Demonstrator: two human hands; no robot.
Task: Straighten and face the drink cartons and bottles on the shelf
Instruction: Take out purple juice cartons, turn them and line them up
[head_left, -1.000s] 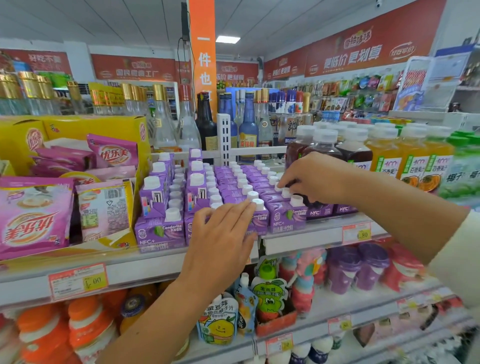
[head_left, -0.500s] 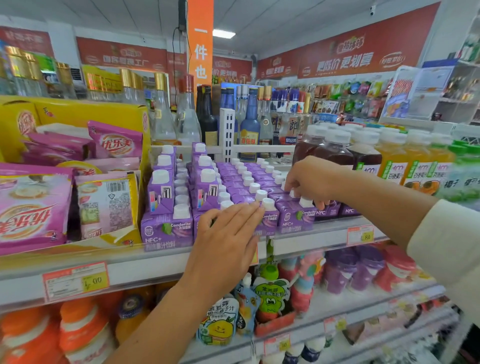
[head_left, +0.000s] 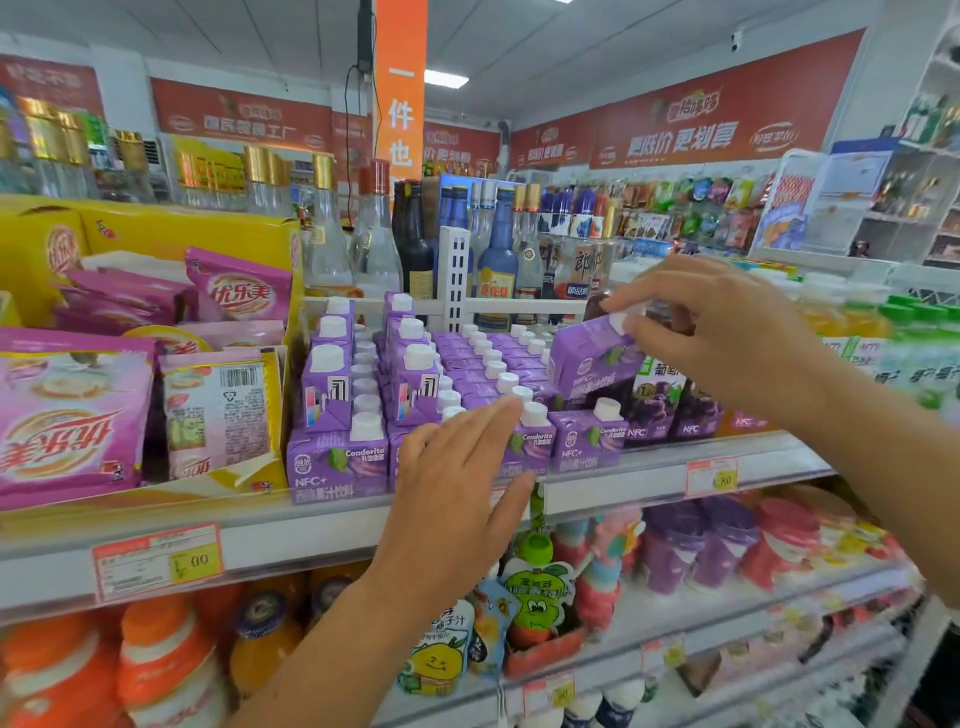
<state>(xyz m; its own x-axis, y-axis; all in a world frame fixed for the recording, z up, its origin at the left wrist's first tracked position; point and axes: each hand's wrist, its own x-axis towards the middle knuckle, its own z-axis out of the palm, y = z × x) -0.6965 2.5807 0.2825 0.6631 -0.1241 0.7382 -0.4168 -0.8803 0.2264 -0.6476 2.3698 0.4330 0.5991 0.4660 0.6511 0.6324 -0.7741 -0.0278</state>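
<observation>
Rows of small purple drink cartons (head_left: 337, 460) with white caps fill the middle shelf (head_left: 649, 475). My right hand (head_left: 727, 343) pinches the white cap of one purple carton (head_left: 592, 364) and holds it tilted above the rows. My left hand (head_left: 462, 478) lies flat, fingers together, against the front cartons, covering one of them. Two stacks of purple cartons (head_left: 415, 374) stand higher at the left of the rows. Dark grape juice bottles (head_left: 654, 405) stand just right of the cartons, partly behind the lifted one.
Pink snack bags (head_left: 67, 431) in a yellow display box sit at the left. Glass liquor bottles (head_left: 498, 270) stand behind a white divider (head_left: 454, 275). Orange and green juice bottles (head_left: 852, 327) line the right. Pouches and cups fill the lower shelves.
My right hand has lifted one purple carton by its cap up out of the front rows and tilted it. My left hand stays pressed on the front cartons.
</observation>
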